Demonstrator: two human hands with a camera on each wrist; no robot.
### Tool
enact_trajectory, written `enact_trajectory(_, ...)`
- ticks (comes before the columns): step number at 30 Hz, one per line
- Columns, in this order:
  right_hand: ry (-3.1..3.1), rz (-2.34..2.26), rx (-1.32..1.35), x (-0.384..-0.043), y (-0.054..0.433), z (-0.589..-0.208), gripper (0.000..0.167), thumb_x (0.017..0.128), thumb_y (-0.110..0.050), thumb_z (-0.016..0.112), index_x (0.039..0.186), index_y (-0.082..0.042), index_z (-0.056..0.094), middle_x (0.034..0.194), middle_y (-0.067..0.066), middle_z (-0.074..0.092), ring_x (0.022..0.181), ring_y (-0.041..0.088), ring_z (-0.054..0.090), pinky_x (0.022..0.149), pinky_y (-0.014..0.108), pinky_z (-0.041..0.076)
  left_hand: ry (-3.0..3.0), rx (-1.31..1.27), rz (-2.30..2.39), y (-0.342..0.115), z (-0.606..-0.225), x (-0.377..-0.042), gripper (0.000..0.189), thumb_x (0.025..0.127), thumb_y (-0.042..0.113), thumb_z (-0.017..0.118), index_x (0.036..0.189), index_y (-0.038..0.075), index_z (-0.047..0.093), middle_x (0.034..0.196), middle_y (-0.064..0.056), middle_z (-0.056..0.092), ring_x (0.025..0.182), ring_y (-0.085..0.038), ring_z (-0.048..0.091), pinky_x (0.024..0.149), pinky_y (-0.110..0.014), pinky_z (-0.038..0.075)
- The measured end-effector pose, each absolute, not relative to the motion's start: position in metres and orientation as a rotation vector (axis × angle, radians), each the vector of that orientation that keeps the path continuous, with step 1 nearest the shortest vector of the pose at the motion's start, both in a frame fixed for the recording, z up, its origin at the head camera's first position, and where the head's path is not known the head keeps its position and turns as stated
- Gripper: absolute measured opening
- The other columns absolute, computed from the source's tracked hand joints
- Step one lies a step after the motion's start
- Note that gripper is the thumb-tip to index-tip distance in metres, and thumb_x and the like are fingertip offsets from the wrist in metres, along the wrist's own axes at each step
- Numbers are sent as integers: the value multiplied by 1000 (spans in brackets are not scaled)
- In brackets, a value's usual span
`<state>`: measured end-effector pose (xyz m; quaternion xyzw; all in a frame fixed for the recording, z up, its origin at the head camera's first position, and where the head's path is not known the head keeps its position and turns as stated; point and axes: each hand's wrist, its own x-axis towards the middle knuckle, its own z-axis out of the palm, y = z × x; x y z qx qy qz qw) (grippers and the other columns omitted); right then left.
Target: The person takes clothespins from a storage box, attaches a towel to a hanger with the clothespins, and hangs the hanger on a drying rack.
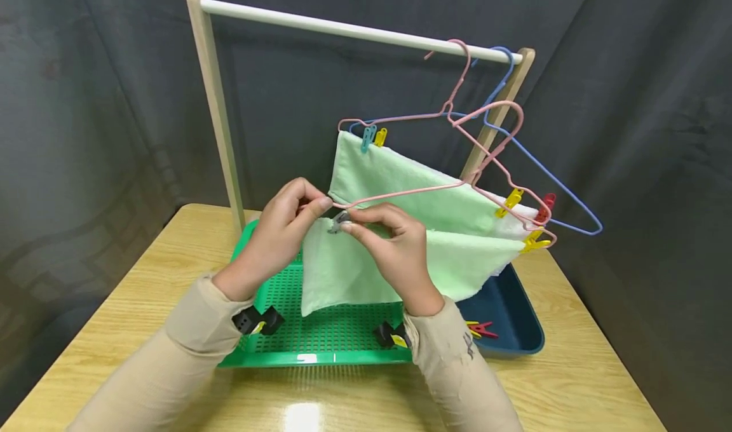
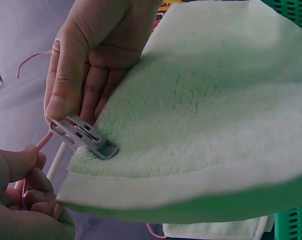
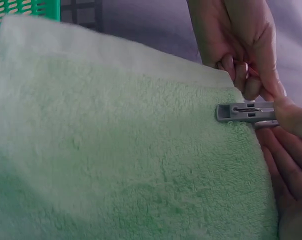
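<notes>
My left hand [image 1: 273, 244] pinches one end of a pink hanger [image 1: 407, 192], close to the corner of a pale green towel [image 1: 337, 273]. Between thumb and fingers, my right hand [image 1: 394, 244] holds a grey clothespin [image 2: 93, 140]. In the right wrist view the tip of the clothespin [image 3: 241, 112] lies over the towel's corner edge. The towel hangs below this hanger, its other corner held by a yellow clothespin [image 1: 535, 241] on the right. How firmly the grey clothespin bites on the hanger wire is hidden by the fingers.
Behind, a rack with a white rail [image 1: 354, 30] bears another pink hanger [image 1: 457, 95] with a clipped green towel [image 1: 394, 171], and a blue hanger [image 1: 563, 178]. Below stand a green basket [image 1: 269, 357] and a dark blue tray [image 1: 528, 314] holding clothespins [image 1: 483, 329].
</notes>
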<state>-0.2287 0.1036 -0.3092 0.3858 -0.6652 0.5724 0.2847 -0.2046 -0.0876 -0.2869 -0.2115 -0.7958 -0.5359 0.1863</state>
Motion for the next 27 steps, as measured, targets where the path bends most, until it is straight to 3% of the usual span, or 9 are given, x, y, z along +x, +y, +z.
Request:
enact_trajectory(12,-1975,1719,829,-234,103,-310,12,83,-1,82,94,2,78,101,13,76,85,15,74,76,35,59,-2271,-631,-1521,-85,-295,-207,17,107,16,54,100,1,58,97,-9,51,78,-24,45,70,-32,39)
enact_trajectory(27,-2008,1773,839,-235,100,-312,20,82,-2,84,102,-1,78,101,8,77,85,16,74,77,35,59,-2303,-607,-1524,-86,-294,-208,18,107,16,54,100,1,60,98,-9,52,79,-23,46,70,-32,40)
